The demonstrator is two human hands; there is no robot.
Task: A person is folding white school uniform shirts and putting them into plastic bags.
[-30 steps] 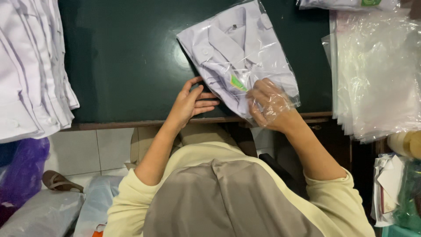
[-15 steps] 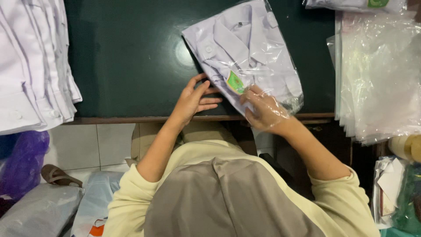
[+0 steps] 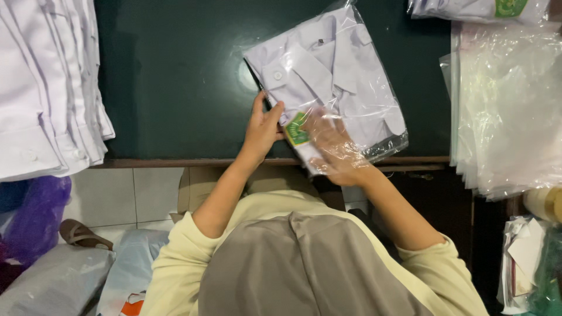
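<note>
A folded white shirt (image 3: pixel 333 76) with a green badge lies partly inside a clear plastic bag on the dark green table (image 3: pixel 175 76). My left hand (image 3: pixel 262 129) grips the near left edge of the shirt and bag. My right hand (image 3: pixel 333 146) is inside the bag's open end, under the plastic film, pressing on the shirt's lower part at the table's front edge.
A stack of folded white shirts (image 3: pixel 47 88) fills the table's left side. A pile of empty clear bags (image 3: pixel 509 105) lies at the right, with another bagged shirt (image 3: pixel 480 9) above it. Bags and a sandal (image 3: pixel 82 234) lie on the tiled floor below.
The bagged shirt has slid a little farther onto the table and turned slightly. My right hand has pushed deeper into the bag over the shirt.
</note>
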